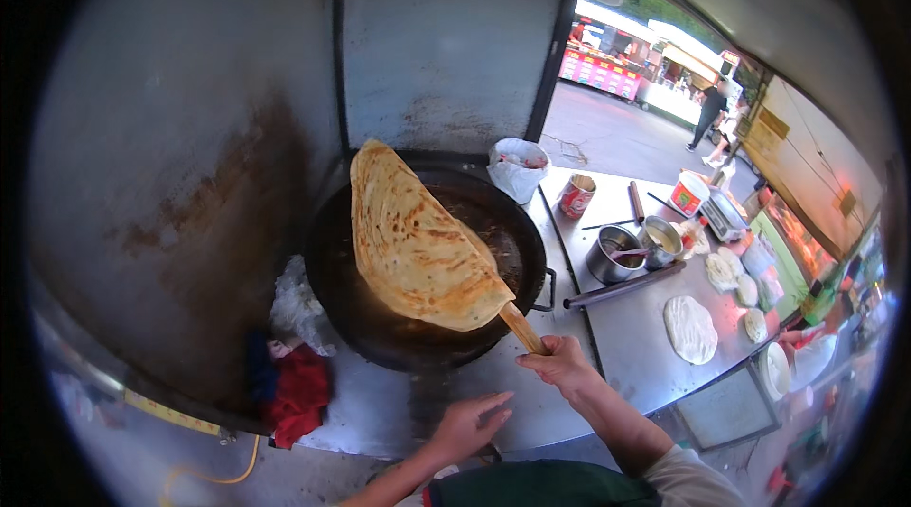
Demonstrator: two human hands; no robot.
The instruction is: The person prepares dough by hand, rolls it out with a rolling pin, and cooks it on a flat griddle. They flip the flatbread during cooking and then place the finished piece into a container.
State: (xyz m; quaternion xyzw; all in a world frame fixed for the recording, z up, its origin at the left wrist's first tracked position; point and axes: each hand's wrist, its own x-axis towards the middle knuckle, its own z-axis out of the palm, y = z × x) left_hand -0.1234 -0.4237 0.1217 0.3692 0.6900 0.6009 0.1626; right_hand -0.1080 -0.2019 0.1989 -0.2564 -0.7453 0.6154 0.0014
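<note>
My right hand [562, 362] grips the end of a flat wooden stick [523, 328]. Draped over that stick is a large browned flatbread [420, 244], folded across it and hanging above a wide dark griddle pan [331, 293]. The bread hides the far part of the stick and much of the pan's middle. Near the counter's front edge, my left hand [470, 425] is empty with its fingers apart, in front of the pan and touching nothing that I can see.
A rolling pin [626, 284] lies by two metal pots [609, 254]. Flattened raw dough [690, 329] rests on the steel counter [633, 357]. A bag-lined bin [518, 172] stands behind the pan. Red cloth [297, 393] hangs at the left edge; metal panels [455, 44] rise behind.
</note>
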